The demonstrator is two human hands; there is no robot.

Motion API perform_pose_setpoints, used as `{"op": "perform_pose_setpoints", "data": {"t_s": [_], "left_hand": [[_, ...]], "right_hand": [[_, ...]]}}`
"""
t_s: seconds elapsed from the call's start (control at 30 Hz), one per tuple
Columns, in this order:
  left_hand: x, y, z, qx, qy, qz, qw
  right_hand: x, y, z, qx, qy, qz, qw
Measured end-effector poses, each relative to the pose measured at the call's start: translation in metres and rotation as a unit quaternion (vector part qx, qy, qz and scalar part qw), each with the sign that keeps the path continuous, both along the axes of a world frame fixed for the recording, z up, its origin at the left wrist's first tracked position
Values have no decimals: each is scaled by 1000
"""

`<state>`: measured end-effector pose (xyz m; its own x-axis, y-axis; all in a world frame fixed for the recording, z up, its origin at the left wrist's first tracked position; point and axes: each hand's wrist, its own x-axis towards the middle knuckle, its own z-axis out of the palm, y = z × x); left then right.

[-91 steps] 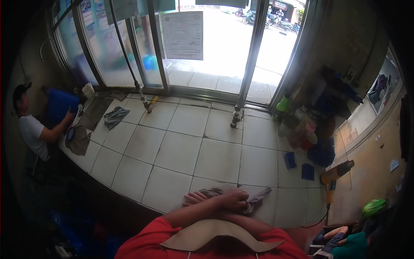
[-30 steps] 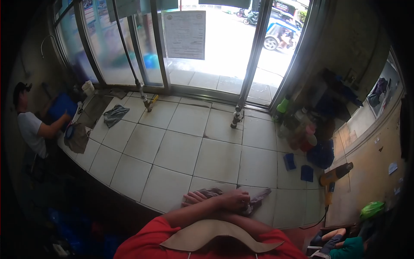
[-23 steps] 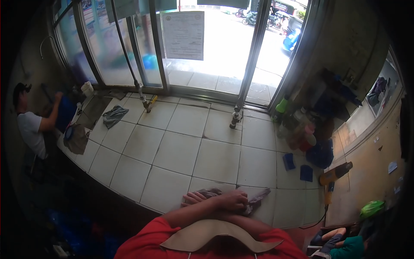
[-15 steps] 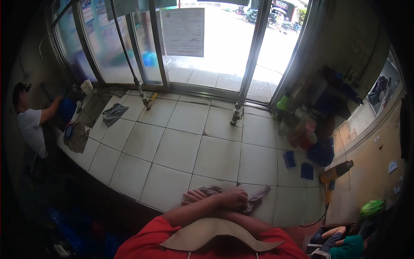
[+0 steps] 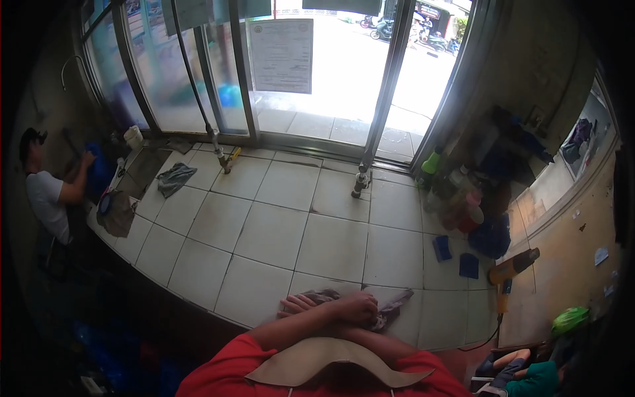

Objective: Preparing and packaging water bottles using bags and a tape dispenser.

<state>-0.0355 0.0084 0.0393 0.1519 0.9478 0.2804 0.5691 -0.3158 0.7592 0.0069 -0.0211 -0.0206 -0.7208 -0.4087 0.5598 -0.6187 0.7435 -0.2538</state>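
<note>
Head view: my right hand (image 5: 357,308) crosses over my left hand (image 5: 299,304), both pressing a grey rag (image 5: 391,306) (crumpled) on the tiled floor (image 5: 278,231).

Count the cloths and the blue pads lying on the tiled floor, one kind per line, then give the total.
Cloths: 3, one under the hands, one grey, one brownish beside the other person.
Blue pads: 2, and.
Total: 5
</note>
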Motion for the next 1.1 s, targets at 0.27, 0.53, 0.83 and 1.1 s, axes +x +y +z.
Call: {"op": "perform_pose_setpoints", "data": {"t_s": [0.27, 0.53, 0.83, 1.1], "left_hand": [[-2, -1, 1, 13, -20, 4, 1000], [-1, 0, -5, 13, 4, 16, 1000], [0, 0, -3, 11, -5, 19, 1000], [0, 2, -4, 0, -5, 16, 1000]], "right_hand": [[-2, 4, 6, 7, -9, 14, 1000], [-2, 3, 15, -1, -7, 14, 1000], [-1, 5, 11, 32, -10, 2, 999], [0, 2, 1, 35, -6, -16, 999]]}}
